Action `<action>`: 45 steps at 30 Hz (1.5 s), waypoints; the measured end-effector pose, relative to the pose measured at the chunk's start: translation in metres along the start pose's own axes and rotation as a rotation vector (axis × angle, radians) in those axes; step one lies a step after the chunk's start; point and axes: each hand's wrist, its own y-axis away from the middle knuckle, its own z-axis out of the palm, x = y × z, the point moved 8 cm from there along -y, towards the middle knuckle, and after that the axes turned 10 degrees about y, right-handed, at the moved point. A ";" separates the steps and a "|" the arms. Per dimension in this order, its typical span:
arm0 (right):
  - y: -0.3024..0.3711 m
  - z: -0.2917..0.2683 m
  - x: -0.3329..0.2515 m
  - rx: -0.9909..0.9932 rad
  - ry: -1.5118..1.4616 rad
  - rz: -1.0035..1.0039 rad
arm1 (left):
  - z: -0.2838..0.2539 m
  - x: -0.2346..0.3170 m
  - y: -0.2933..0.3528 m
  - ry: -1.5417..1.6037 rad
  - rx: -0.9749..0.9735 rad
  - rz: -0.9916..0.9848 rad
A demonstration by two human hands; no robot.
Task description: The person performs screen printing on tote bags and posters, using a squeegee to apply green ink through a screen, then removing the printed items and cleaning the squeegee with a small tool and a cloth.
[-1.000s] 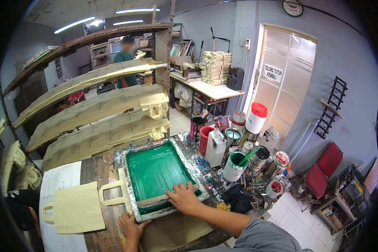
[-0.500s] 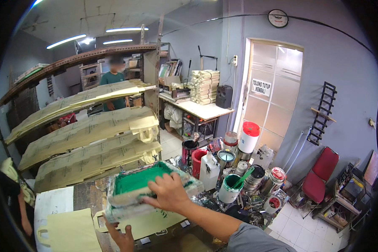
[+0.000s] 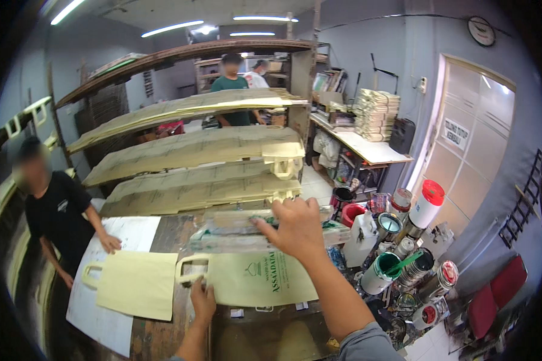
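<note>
Left of frame: a co-worker in a black shirt [image 3: 54, 210] stands beside a white sheet [image 3: 102, 289], one hand resting on it. On that sheet lies an unprinted cream tote bag [image 3: 135, 283].

Centre: the screen frame [image 3: 265, 231], flat on the bench a second ago, is now tipped up on its far edge. That lift uncovers a second cream tote, the printed bag [image 3: 259, 280], showing a fresh green design; judged from this, the print stroke is done.

- Left hand [image 3: 202, 301]: lower centre, fingers down on the printed bag near its handle; whether it pinches the cloth is hard to tell at this angle.
- Right hand [image 3: 295, 225]: fingers curled over the near edge of the frame, holding it raised.

Right of centre: an open can [image 3: 382, 271] holding green ink with a stick in it, a white jug [image 3: 362, 237], a red-lidded white tub [image 3: 426, 204], and several smaller tins [image 3: 439, 283] whose contents are unclear.

Upper frame: drying racks [image 3: 193, 156] loaded with cream bags.
</note>
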 end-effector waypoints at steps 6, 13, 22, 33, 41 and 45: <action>-0.025 0.011 0.003 -0.082 0.034 0.003 | -0.098 -0.029 -0.136 0.102 -0.076 -0.140; -0.018 0.005 -0.001 0.001 0.034 -0.016 | -0.355 -0.105 -0.127 0.120 0.127 -0.363; -0.018 0.005 0.000 -0.096 0.144 0.007 | -0.463 -0.141 -0.108 -0.909 0.630 -0.223; -0.022 0.004 -0.012 -0.068 0.114 -0.011 | -0.207 -0.031 0.042 -0.546 -0.057 0.016; -0.014 -0.001 -0.008 -0.045 0.120 -0.016 | -0.205 -0.034 0.041 -0.577 -0.133 0.083; -0.004 0.002 -0.012 -0.041 0.081 -0.017 | -0.209 -0.058 0.031 -0.608 -0.155 -0.019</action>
